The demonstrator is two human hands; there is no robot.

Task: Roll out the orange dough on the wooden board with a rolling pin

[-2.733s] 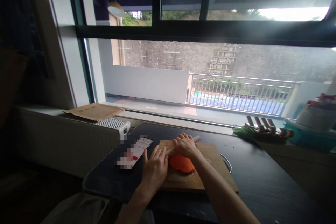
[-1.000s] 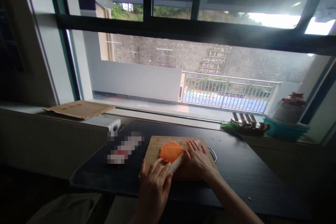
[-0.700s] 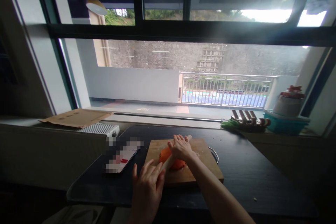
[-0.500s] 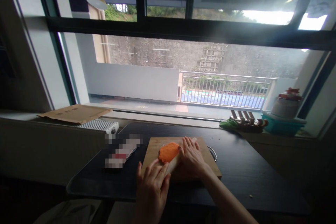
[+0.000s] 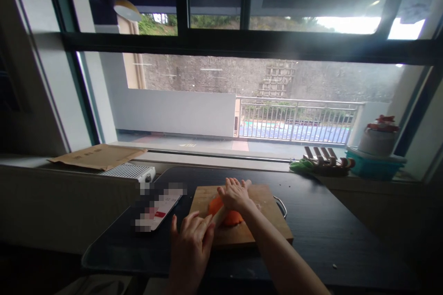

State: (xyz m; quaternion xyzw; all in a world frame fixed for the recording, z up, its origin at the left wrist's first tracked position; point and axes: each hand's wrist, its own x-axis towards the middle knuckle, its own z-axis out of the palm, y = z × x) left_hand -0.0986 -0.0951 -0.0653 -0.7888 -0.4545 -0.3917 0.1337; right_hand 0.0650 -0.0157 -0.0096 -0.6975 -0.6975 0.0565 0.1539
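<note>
On a wooden cutting board (image 5: 273,221) lies a flattened piece of orange dough (image 5: 234,219). A pale rolling pin (image 5: 218,216) crosses the dough at a slant, with dough showing on both sides of it. My right hand (image 5: 234,193) presses its palm on the far part of the pin, fingers stretched out and hiding some of the dough. Over the near end of the pin rests my left hand (image 5: 192,235), its fingers extended and partly spread. Neither hand is wrapped round the pin.
Left of the board lies a phone-like slab (image 5: 161,214), partly blurred out. The board's metal handle (image 5: 281,206) sticks out on the right. Brown paper (image 5: 98,156) and a white heater (image 5: 138,173) are at left. A teal container (image 5: 375,163) stands on the sill.
The rolling pin has moved left, from the dough's right edge onto the dough. Both hands have shifted left with it. Dough now shows right of the pin. The view has tilted slightly.
</note>
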